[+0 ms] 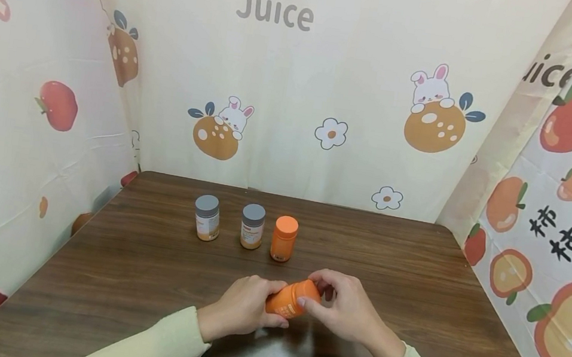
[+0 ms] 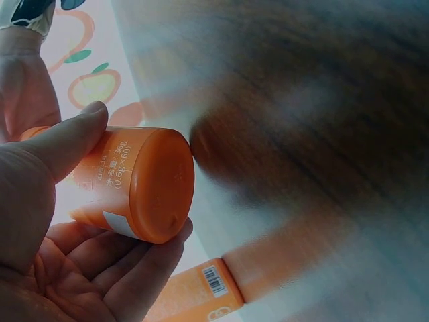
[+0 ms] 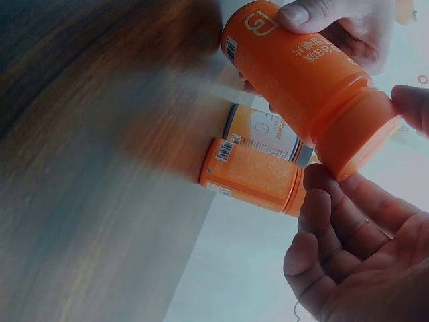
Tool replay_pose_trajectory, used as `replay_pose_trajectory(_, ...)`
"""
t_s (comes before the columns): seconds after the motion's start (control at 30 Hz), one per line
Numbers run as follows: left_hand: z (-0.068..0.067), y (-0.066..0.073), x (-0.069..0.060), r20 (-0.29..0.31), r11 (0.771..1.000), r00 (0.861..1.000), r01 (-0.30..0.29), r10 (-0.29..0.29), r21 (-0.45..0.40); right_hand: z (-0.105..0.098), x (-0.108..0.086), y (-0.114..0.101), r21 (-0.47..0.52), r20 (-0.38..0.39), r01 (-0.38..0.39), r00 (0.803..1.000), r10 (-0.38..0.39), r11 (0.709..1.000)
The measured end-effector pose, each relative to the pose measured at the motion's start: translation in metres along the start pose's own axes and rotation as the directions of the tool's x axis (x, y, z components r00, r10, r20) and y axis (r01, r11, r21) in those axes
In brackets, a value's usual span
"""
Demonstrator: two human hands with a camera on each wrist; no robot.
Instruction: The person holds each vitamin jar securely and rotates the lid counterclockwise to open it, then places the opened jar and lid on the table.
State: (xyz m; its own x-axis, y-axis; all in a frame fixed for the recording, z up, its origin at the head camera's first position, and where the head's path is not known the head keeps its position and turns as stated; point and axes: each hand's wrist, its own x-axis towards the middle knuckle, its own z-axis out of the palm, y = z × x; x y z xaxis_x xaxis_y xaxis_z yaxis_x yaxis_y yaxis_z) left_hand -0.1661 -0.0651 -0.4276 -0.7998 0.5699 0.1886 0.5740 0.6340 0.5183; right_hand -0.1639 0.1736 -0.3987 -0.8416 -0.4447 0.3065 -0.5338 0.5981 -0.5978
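The held orange bottle (image 1: 282,305) lies between the 2 hands, tilted, its long axis slanting across from left to right: base on the left hand's side, cap (image 1: 310,290) towards the right hand. Each hand is in contact, so neither is nearer. The left hand (image 1: 245,306) grips the body between thumb and fingers; the right hand (image 1: 347,307) pinches the cap's rim with thumb and fingertips. The cap sits on the neck; whether it is loose I cannot tell.

Beyond the hands, 3 more bottles stand upright in a row: 1 standing orange bottle (image 1: 283,243), closest to the hands, and, farther to its left, 2 grey-capped bottles (image 1: 252,229). That makes 4 bottles, 2 of them orange. Under everything is 1 wooden table (image 1: 404,266); past its far edge hangs a fruit-printed curtain (image 1: 288,76).
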Motion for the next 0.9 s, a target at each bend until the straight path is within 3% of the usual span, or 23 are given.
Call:
replay_pose_trajectory(0.33,-0.0008,0.0006,0.0003,0.003,1.0,1.0,-0.004,0.004,0.014,-0.001,-0.0014,0.0019,-0.031,-0.014,0.132,0.991,-0.133,0.991)
replay_pose_trajectory(0.67,-0.0024,0.0029,-0.0003,0.003,1.0,1.0,-0.002,0.002,0.008,-0.0029,-0.0025,0.0005,-0.006,0.004,0.203,0.979,-0.203,0.979)
replay_pose_trajectory(0.9,-0.0021,0.0025,-0.0001,0.009,1.0,1.0,0.01,-0.01,0.01,-0.004,-0.0014,0.002,0.0,0.001,0.293,0.956,-0.293,0.956)
